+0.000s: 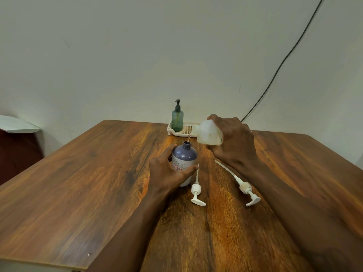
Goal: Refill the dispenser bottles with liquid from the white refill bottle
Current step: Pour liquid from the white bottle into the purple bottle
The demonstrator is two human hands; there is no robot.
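Observation:
A purple-topped dispenser bottle stands upright at the table's middle with its neck uncapped. My left hand wraps around its lower body. My right hand grips the white refill bottle, tipped to the left above the purple bottle. A thin stream of liquid runs from its spout into the open neck. Two white pump heads lie on the table: one just right of the purple bottle, the other under my right forearm. A green dispenser bottle with a dark pump stands in the tray.
A cream slotted tray sits at the table's far edge against the wall. A black cable hangs down the wall at the right. The wooden table ends at the left and near edges. A dark chair with a white cloth stands left.

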